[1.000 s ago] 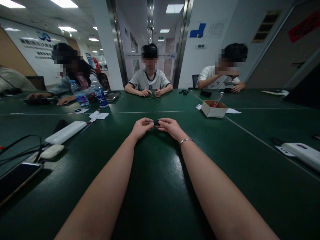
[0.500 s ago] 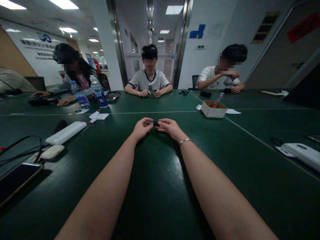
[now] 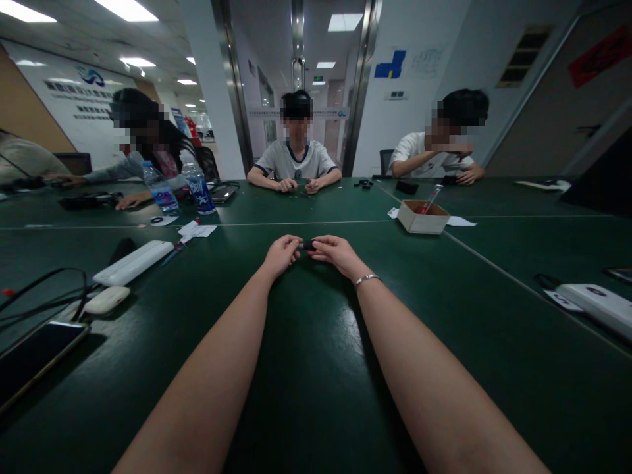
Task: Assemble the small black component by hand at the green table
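Observation:
Between my two hands, just above the green table [image 3: 316, 316], is a small black USB stick [image 3: 309, 245] with a silvery end pointing left. My right hand [image 3: 336, 253] pinches its black body between thumb and fingers; a silver bracelet is on that wrist. The thumb and forefinger of my left hand [image 3: 281, 254] are closed together at the silvery end. Fingertips cover part of the stick, so its finer details are hidden.
Left of my arms lie a white power bank [image 3: 133, 262], a white case [image 3: 107, 300], cables and a phone [image 3: 44, 342]. Water bottles [image 3: 200, 194] and paper scraps [image 3: 196, 230] are beyond. A small box [image 3: 423, 224] stands front right. Several people sit around the table.
My left fingers have drawn closer together at the stick's silvery end. My right hand has hardly moved. At the far left, a person's arm now reaches farther left.

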`<state>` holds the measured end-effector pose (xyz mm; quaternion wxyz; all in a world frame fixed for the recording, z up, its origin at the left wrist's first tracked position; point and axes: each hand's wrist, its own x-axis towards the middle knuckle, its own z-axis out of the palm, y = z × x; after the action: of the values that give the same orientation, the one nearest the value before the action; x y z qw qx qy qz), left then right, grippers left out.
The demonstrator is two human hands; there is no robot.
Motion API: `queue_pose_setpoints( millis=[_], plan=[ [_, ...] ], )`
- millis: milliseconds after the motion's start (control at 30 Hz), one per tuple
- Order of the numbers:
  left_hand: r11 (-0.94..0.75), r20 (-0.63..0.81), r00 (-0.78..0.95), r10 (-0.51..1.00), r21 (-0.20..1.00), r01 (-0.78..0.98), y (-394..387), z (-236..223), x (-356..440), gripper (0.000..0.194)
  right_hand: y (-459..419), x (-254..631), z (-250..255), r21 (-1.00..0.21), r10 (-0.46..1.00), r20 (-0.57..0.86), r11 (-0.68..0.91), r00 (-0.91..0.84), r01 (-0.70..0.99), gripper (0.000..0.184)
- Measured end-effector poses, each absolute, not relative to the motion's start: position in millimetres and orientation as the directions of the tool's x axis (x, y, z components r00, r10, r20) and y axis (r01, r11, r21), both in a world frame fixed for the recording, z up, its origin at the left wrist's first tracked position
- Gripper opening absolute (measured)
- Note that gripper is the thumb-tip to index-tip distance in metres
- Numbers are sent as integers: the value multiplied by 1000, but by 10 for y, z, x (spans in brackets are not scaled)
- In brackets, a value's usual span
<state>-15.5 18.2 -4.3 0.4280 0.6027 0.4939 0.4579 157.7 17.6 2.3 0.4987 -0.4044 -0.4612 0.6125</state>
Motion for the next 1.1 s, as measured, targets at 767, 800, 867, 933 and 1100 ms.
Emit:
queue_pose_setpoints(
  millis=[767,800,867,933,1100],
  plan=[
    [-127,119,54,991,978,167,137,19,-137,25,209,1605,-16,-971,979,-17,-65,-205,-229,11],
    [-142,135,52,990,975,169,143,13,-137,26,207,1604,-15,-971,979,-16,-65,-205,-231,11],
    [-147,141,48,989,975,167,161,-6,-141,28,201,1602,-10,-971,978,-16,-65,-207,-231,10],
    [-120,112,58,992,977,176,177,-25,-146,27,191,1600,-2,-973,978,-18,-65,-206,-223,11],
    [-183,168,95,981,964,191,166,-24,-155,39,173,1601,14,-972,979,-17,-64,-202,-228,11]
  ],
)
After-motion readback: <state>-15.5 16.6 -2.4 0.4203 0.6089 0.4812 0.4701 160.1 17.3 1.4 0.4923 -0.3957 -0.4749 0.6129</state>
